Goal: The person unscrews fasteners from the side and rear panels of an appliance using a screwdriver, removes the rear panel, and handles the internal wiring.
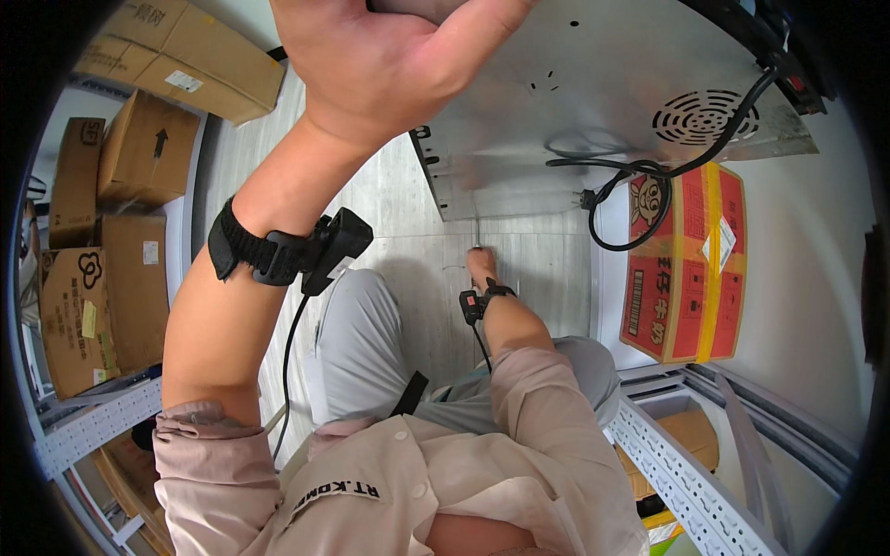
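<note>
My left hand (380, 69) is raised at the top, in front of a large sheet-metal appliance panel (547, 102). Its thumb stretches out to the right over the metal; the other fingers are cut off by the picture's edge, so contact is uncertain. Low down near the floor, my right hand (481, 266) is closed around a thin metal rod (476, 232) that points up to the panel's lower edge. The rod's tip and kind cannot be made out. A black power cord (640, 170) with its plug hangs in a loop from the panel's right side.
A red carton with yellow tape (683, 269) stands at the right beside the cord. Brown cardboard boxes (134, 296) fill a shelf at the left, with another long box (199, 65) behind. Perforated metal rails (681, 477) flank me. Cabled black devices are strapped to both forearms.
</note>
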Demonstrator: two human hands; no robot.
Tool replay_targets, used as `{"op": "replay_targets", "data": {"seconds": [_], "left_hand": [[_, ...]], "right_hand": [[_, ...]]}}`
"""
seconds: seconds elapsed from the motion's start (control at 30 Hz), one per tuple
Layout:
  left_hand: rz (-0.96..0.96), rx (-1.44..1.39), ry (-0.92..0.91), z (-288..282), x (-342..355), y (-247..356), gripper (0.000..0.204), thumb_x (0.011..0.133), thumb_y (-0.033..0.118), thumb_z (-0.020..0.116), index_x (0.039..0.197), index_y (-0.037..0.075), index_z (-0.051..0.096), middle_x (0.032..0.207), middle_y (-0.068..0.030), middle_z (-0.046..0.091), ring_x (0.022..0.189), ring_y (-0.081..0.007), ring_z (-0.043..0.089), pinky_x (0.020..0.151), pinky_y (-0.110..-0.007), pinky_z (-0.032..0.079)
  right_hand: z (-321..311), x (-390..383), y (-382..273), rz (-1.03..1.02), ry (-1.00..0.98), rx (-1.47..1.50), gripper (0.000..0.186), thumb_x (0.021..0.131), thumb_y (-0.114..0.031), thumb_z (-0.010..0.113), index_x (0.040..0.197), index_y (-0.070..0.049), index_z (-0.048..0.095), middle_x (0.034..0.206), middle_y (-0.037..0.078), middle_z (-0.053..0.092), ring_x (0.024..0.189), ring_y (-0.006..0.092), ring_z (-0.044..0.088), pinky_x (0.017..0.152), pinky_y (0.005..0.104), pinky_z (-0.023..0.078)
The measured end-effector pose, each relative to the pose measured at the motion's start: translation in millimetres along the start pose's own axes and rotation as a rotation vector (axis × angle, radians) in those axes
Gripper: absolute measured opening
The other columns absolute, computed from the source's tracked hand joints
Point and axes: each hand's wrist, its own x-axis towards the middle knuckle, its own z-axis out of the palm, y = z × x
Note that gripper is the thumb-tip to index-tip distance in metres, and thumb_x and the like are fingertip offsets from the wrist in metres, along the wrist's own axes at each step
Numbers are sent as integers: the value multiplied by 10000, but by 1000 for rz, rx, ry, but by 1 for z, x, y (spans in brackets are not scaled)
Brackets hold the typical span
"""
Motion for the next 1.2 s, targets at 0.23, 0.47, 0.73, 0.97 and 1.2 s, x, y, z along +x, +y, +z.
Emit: {"op": "replay_targets", "data": {"seconds": [0.23, 0.47, 0.73, 0.97, 1.2], "left_hand": [[17, -4, 3, 6, 3, 1, 653, 715, 167, 827, 1216, 4, 442, 1188, -137, 473, 1134, -245, 475, 1010, -361, 372], [-46, -34, -94, -8, 11, 8, 647, 737, 139, 813, 1231, 3, 418, 1208, -124, 446, 1103, -209, 486, 980, -329, 397], [39, -42, -50, -2, 2, -4, 660, 735, 130, 814, 1238, -1, 408, 1206, -125, 448, 1100, -205, 489, 959, -312, 412], [-114, -99, -84, -3, 9, 22, 654, 746, 124, 809, 1242, -3, 402, 1208, -125, 451, 1096, -203, 492, 957, -310, 414], [36, -100, 8, 4, 8, 1, 658, 745, 138, 818, 1235, -4, 403, 1195, -120, 460, 1072, -201, 504, 935, -303, 424]], "right_hand": [[-2, 6, 16, -94, 190, -31, 257, 779, -162, 654, 973, -8, 586, 952, 216, 670, 893, 379, 658, 793, 433, 522], [-14, -19, -17, -15, 123, -79, 298, 760, -149, 653, 1003, 15, 602, 983, 240, 671, 950, 386, 657, 821, 437, 522], [-17, -11, -28, 135, -76, -74, 336, 827, -175, 593, 1048, 75, 628, 1099, 300, 639, 1068, 445, 604, 910, 459, 499], [-14, -26, -26, -23, 94, -181, 375, 865, -284, 560, 855, 74, 672, 954, 286, 675, 985, 415, 645, 858, 459, 512], [10, 20, 7, 111, -177, 145, 429, 929, -276, 457, 1020, 101, 641, 1036, 312, 647, 952, 460, 635, 828, 492, 500]]}}
